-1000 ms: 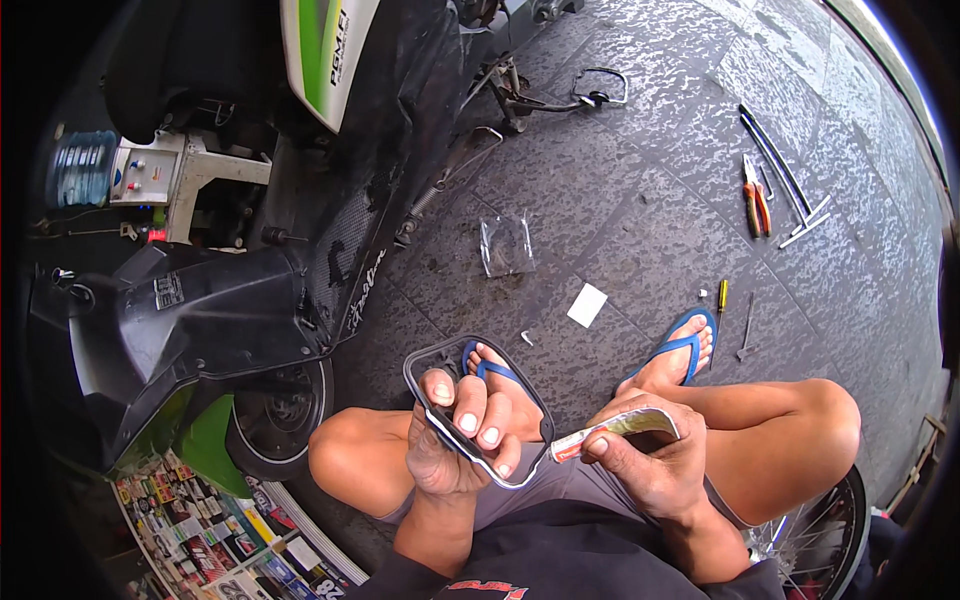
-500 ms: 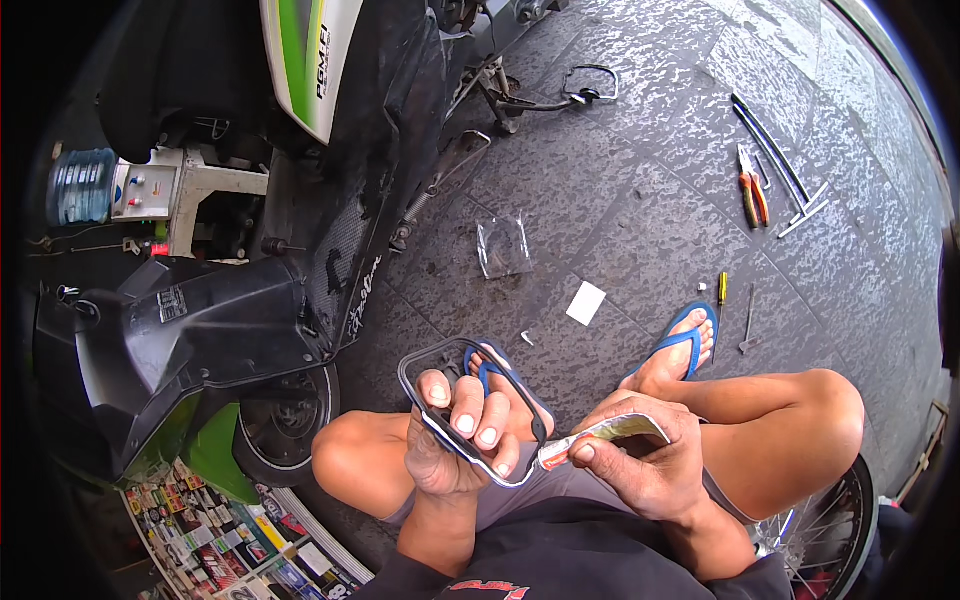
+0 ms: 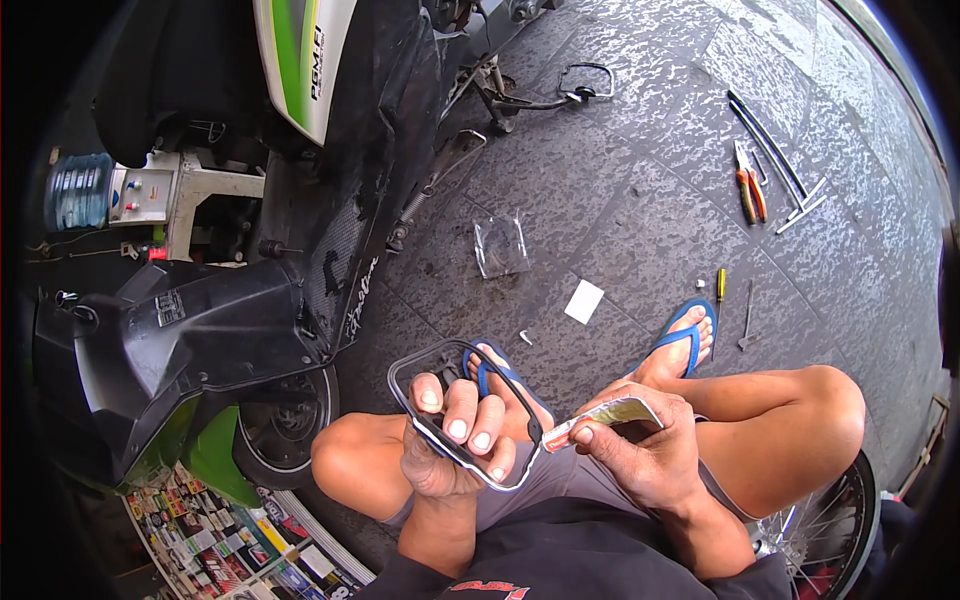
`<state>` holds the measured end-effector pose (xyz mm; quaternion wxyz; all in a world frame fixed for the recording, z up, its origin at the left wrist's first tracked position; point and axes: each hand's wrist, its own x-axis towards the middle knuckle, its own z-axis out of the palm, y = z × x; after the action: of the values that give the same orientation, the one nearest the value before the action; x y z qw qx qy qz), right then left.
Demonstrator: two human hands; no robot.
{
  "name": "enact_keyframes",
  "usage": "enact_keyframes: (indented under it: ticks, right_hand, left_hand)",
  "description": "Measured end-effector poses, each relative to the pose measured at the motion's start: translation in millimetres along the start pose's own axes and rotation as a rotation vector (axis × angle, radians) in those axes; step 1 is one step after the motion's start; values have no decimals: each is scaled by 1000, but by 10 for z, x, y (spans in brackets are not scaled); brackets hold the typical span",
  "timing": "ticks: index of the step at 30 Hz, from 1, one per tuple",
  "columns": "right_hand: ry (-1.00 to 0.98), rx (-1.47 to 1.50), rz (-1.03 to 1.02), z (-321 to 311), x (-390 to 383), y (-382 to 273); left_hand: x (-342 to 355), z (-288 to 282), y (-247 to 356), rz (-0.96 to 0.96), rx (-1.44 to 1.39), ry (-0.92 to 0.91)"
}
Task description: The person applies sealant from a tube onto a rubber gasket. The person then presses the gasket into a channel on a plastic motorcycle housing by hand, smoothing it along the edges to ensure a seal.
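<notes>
Hands low in the head view, above the squatting person's knees. Left hand (image 3: pixel 455 450) closed around the near side of a thin black gasket frame (image 3: pixel 460 410), a rounded-rectangle loop held tilted over the lap, fingers (image 3: pixel 458 418) curled over its rim with nails showing. Right hand (image 3: pixel 640 455) pinched shut on a flattened metallic tube (image 3: pixel 605 415), nozzle end aimed at the frame's right edge and just beside it; whether touching, cannot tell. Blue flip-flops on both feet, one (image 3: pixel 495 375) seen through the loop, the other (image 3: pixel 685 330) farther right on the grey paved floor (image 3: pixel 640 230). On that floor: clear plastic bag (image 3: pixel 500 245), white paper square (image 3: pixel 584 301), yellow-handled screwdriver (image 3: pixel 720 285), orange-handled pliers (image 3: pixel 748 190), long metal rods (image 3: pixel 770 155) well apart near the upper right. Green-and-white scooter (image 3: pixel 300 60) with black body panels to the left, its wheel (image 3: pixel 285 430) near the left knee. Spoked wheel (image 3: pixel 820 520) at lower right.
</notes>
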<state>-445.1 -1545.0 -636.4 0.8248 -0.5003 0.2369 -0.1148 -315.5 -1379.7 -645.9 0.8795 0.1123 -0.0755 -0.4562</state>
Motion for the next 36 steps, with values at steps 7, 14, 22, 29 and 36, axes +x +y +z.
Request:
enact_keyframes:
  ticks: [7,14,22,29,36]
  right_hand:
    - [6,-6,31,6,16,89]
    - [-6,-50,104,-16,26,148]
    - [-1,-32,114,1,58,142]
    - [39,15,118,46,78,163]
    - [58,-11,117,65,101,213]
  left_hand:
    - [8,5,16,-3,-16,-26]
    - [-4,26,25,-9,-33,3]
    - [5,10,-22,9,-62,-81]
    - [-11,5,-26,-6,-65,-78]
    - [-11,50,-39,-14,-72,-14]
